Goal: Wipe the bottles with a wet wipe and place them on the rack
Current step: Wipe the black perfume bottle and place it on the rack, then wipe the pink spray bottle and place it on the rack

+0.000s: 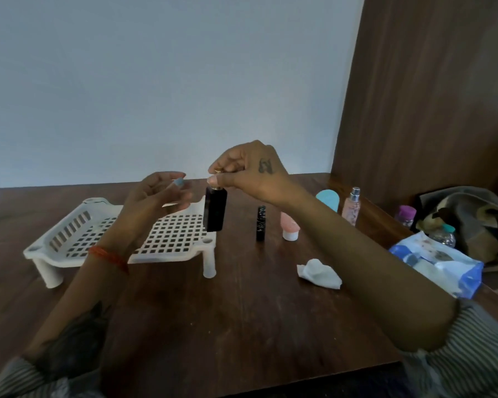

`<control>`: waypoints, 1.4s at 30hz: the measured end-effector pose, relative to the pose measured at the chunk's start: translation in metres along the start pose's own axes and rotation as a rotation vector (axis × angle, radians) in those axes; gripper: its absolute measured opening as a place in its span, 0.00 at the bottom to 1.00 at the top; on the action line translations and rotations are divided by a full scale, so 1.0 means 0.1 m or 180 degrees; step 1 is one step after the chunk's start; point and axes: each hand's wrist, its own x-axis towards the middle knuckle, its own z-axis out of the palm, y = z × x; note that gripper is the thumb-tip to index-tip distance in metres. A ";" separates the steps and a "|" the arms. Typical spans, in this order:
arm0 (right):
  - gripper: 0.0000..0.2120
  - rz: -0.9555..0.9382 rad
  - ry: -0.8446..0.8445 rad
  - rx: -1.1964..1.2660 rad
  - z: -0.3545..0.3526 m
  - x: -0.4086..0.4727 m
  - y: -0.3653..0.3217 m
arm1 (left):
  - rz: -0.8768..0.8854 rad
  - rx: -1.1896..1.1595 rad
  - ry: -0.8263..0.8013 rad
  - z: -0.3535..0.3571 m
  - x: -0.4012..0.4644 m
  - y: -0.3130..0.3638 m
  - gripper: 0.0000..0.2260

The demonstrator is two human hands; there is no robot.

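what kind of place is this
Probably a room in a home: a dark wooden table against a plain white wall, with toiletry bottles such as a pink spray bottle, a wet-wipe pack and a bag.

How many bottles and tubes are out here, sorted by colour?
Black: 2, the black bottle pinched by the right hand over the rack, and the slim black tube
Pink: 2, the pink tube and the pink spray bottle
Blue: 1, the blue bottle
Total: 5
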 end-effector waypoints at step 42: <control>0.19 0.0398 0.0276 -0.0190 0.07 -0.13 0.37 | 0.1201 0.1542 0.0790 0.44 -0.19 0.17 0.14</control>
